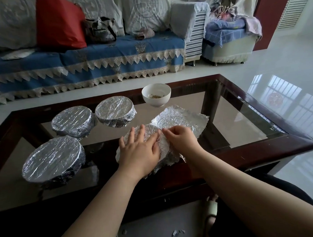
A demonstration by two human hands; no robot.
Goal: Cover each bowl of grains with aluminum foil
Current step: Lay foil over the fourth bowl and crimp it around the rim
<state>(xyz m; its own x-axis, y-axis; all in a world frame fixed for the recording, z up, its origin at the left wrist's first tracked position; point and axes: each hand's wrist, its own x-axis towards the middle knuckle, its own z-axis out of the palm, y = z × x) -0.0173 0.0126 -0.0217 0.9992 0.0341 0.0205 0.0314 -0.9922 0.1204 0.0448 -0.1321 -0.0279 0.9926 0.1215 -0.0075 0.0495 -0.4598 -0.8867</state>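
Left hand (139, 151) flat on foil sheet (181, 120), right hand (181, 138) pinching it; uncovered bowl (156, 95) holds grains (155, 96).

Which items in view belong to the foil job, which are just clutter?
Job: three foil-covered bowls, uncovered white bowl, loose foil sheets, left hand, right hand.
Clutter: red bag, handbag, sofa.

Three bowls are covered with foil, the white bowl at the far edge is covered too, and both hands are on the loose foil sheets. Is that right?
Not quite. The head view shows the white bowl uncovered, with a few grains visible inside. The rest holds: three bowls are covered with foil, and the left hand and the right hand are on the loose foil sheets.
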